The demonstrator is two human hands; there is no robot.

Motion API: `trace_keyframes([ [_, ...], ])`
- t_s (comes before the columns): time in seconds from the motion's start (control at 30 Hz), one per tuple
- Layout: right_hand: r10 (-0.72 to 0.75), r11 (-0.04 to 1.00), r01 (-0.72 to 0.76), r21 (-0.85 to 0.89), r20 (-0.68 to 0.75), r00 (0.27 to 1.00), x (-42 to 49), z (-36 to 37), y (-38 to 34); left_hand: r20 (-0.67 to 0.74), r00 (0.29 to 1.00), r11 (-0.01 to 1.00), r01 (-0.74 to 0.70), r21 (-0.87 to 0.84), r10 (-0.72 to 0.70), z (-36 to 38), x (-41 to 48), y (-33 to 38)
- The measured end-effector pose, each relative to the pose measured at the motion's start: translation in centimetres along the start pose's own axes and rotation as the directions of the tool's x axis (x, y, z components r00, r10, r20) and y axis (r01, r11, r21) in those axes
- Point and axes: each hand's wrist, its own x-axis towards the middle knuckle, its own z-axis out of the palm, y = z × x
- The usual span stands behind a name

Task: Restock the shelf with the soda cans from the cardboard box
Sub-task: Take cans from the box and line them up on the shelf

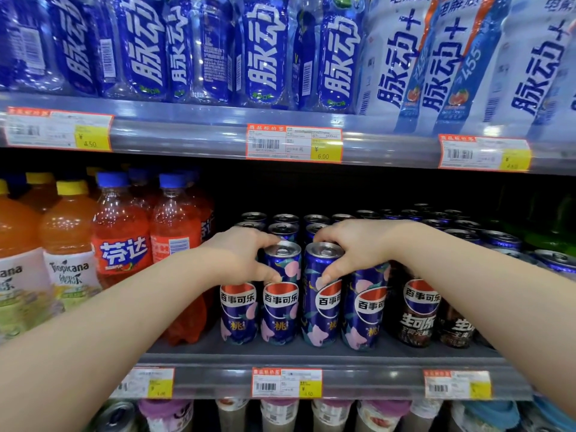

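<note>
Left hand at frame centre, fingers curled around the top of a front-row peach Pepsi can; thumb on its label. Right hand likewise closed on the neighbouring peach Pepsi can, just right of it. Both cans stand upright on the middle shelf, touching further peach cans on either side and behind. Dark Pepsi cans at right. Fanta bottles and Tropicana bottles at left. Cardboard box not visible.

The grey middle shelf carries blue peach soda cans at centre, dark cola cans toward 3 o'clock, red soda bottles and orange juice bottles toward 9 o'clock; possibly green bottles sit far right.
</note>
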Motion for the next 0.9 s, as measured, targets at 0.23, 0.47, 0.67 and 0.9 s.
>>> trace_keyframes([
  [0.23,0.006,1.0,-0.006,-0.001,-0.022,1.0,-1.2,-0.7,0.8,-0.01,0.999,0.987,0.051,0.155,-0.05,-0.9,-0.6,-0.5],
  [0.47,0.142,0.973,-0.125,-0.194,0.075,0.987,-2.6,-1.1,2.5,0.018,0.998,0.987,0.054,0.153,-0.057,-1.2,-0.9,-0.6],
  [0.67,0.199,0.965,-0.194,-0.179,0.014,0.98,-2.4,-0.7,2.5,0.031,0.997,0.985,0.063,0.16,-0.069,-1.5,-0.7,-0.8],
  [0.9,0.25,0.957,-0.243,-0.158,0.023,0.968,-2.5,-0.5,2.1,0.037,0.998,0.988,0.039,0.152,-0.045,-1.0,-0.8,-1.0],
])
